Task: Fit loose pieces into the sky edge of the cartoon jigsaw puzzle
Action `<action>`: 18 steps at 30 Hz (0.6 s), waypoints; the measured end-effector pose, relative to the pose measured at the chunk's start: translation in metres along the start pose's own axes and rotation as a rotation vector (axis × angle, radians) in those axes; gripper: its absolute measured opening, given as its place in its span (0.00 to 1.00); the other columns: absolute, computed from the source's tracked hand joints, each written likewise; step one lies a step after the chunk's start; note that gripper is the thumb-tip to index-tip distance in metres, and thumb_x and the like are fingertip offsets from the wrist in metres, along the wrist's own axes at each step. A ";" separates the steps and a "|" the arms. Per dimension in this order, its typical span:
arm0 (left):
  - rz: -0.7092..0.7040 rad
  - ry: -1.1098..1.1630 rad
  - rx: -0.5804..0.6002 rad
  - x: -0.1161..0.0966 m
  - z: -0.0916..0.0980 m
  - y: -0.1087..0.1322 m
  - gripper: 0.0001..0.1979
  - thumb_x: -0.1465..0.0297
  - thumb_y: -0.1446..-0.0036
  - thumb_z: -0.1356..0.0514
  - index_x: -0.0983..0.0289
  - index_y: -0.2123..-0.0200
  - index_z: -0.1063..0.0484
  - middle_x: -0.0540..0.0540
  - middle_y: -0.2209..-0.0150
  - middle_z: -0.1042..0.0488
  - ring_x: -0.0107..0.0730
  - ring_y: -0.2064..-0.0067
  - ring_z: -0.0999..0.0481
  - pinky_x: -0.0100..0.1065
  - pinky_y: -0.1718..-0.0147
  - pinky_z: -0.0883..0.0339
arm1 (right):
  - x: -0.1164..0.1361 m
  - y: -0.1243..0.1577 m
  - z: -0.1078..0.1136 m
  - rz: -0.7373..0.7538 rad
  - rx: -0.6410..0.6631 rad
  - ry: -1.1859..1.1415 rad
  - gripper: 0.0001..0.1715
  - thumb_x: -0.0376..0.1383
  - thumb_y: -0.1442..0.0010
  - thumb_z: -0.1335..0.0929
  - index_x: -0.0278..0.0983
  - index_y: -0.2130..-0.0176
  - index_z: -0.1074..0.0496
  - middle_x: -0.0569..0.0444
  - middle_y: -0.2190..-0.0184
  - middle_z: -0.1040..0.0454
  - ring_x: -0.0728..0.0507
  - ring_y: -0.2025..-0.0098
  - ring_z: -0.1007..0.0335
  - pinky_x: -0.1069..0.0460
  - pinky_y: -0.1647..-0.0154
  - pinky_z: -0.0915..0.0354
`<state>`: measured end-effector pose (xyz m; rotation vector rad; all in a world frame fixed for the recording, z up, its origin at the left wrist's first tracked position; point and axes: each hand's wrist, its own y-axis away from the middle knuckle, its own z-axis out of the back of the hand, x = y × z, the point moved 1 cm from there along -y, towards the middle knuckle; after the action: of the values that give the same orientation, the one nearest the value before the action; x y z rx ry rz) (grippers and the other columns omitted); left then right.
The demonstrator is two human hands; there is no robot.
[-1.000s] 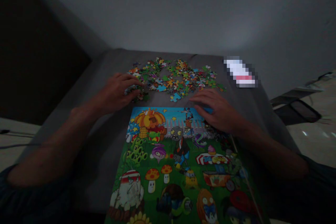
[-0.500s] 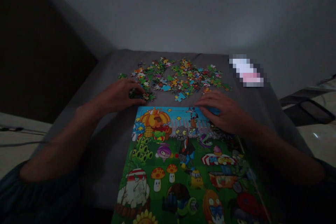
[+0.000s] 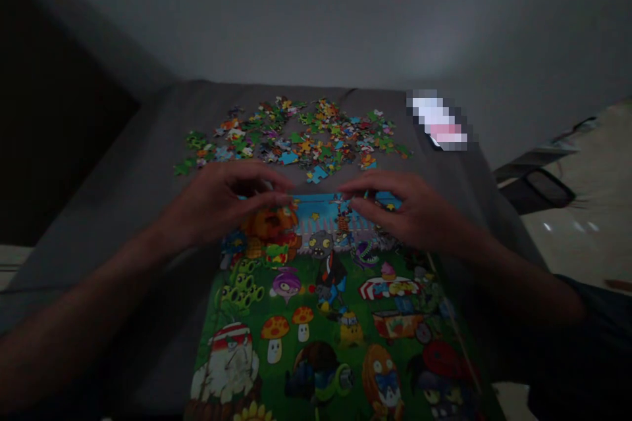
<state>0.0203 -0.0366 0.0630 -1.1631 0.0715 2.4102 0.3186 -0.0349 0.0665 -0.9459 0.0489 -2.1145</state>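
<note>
Bare hands (image 3: 222, 200), bare forearms (image 3: 83, 322) — dark sleeve (image 3: 592, 335) near the elbow

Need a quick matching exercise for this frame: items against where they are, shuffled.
Items:
1. left hand
2. right hand
3. loose jigsaw pieces
4. blurred white-and-pink object

Places:
A. far edge of the grey cloth, right of the pieces
B. spread on the cloth, beyond the picture puzzle
C. over the puzzle's top right
D. over the puzzle's top left

Pairs: 1-D, 2-C, 3-B, 4-A

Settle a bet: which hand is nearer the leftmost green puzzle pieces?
Left. The left hand is just below and right of those green puzzle pieces; the right hand is far to their right.
</note>
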 end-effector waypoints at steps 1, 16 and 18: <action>0.006 0.063 0.007 -0.008 -0.010 0.002 0.16 0.51 0.37 0.32 0.58 0.61 0.17 0.51 0.64 0.15 0.32 0.66 0.17 0.30 0.68 0.24 | 0.009 0.001 -0.001 -0.043 0.039 -0.089 0.14 0.35 0.28 0.31 0.37 0.45 0.21 0.48 0.54 0.16 0.43 0.55 0.19 0.48 0.55 0.23; -0.181 0.077 0.044 -0.011 -0.031 0.016 0.10 0.63 0.30 0.34 0.58 0.49 0.21 0.45 0.60 0.17 0.24 0.62 0.15 0.22 0.63 0.22 | 0.024 0.011 0.004 -0.131 0.437 -0.415 0.25 0.28 0.33 0.30 0.36 0.38 0.26 0.54 0.59 0.18 0.50 0.64 0.23 0.54 0.63 0.27; -0.216 -0.114 -0.044 0.000 -0.024 0.013 0.10 0.62 0.28 0.36 0.57 0.48 0.21 0.44 0.59 0.17 0.23 0.61 0.17 0.22 0.61 0.25 | 0.025 0.013 0.019 -0.085 0.586 -0.400 0.17 0.26 0.32 0.30 0.35 0.45 0.21 0.51 0.56 0.18 0.50 0.61 0.23 0.55 0.60 0.27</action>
<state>0.0324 -0.0545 0.0457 -0.9949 -0.1368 2.2905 0.3295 -0.0558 0.0914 -0.9879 -0.7792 -1.8095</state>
